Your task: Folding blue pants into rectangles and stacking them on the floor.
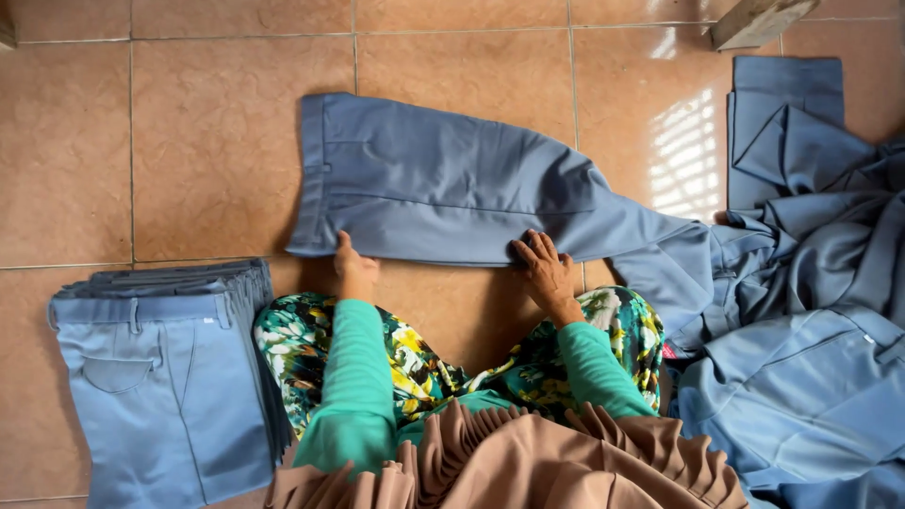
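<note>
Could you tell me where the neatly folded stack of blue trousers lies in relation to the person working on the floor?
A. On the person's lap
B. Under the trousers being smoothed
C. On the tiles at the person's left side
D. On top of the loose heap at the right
C: the folded stack lies flat on the tiled floor beside the person's left arm, apart from the loose heap on the opposite side.

A pair of grey-blue trousers (443,188) lies flat and sideways on the tan tiled floor (217,141), waistband left, near edge pressed down.
</note>
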